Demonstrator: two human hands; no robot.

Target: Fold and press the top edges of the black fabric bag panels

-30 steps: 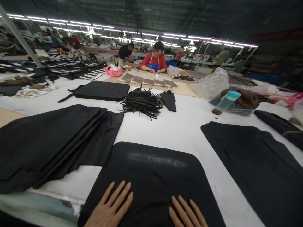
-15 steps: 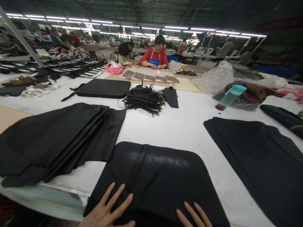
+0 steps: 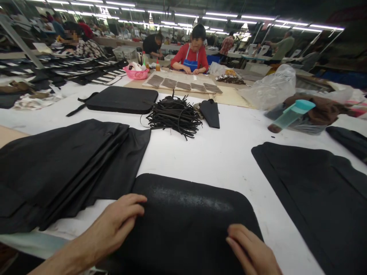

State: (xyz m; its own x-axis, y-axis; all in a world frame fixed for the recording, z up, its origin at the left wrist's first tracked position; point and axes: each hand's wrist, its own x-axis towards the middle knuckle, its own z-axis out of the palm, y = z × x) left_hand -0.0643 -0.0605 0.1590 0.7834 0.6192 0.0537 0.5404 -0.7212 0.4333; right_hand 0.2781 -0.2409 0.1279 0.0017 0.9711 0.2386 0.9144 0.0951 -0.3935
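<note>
A black leather-like panel (image 3: 183,225) with rounded far corners lies in front of me, with a pale scuffed band near its far edge. My left hand (image 3: 123,217) rests over its left side, fingers loosely bent and a little apart, tips touching the surface. Towards the right side, my right hand (image 3: 252,248) also touches the panel with bent fingertips. Both hands are open and grip nothing. Part of the right hand and the near end of the panel are cut off by the frame's bottom.
Stacked black sheets (image 3: 63,164) lie left, more black pieces (image 3: 309,191) right. Beyond are a black padded board (image 3: 122,100), a pile of black strips (image 3: 174,116) and a turquoise-lidded bottle (image 3: 292,116). A co-worker in red (image 3: 190,57) sits across the table.
My left hand has moved forward to the panel's left side, and its spread fingers have drawn closer together. My right hand has moved forward and right. The crease in the panel has smoothed out.
</note>
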